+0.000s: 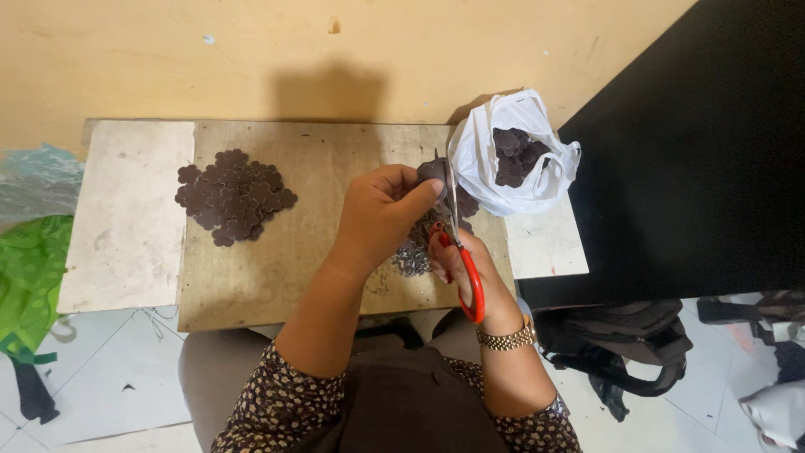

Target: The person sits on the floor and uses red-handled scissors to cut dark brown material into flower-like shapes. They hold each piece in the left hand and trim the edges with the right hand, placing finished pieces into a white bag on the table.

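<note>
My left hand (381,211) pinches a small dark brown flower-shaped piece (431,170) above the wooden board (319,151). My right hand (476,270) grips red-handled scissors (464,252), whose blades point up and meet that piece. Under both hands lies a small heap of greyish trimmings (412,257). A pile of the same dark brown cut shapes (235,195) sits on the left part of the board, apart from my hands.
A white plastic bag (516,155) holding more dark pieces stands at the board's right end. The board rests on a low pale table (126,218) against a yellow wall. A black bag (625,335) lies on the tiled floor at right, green cloth (29,268) at left.
</note>
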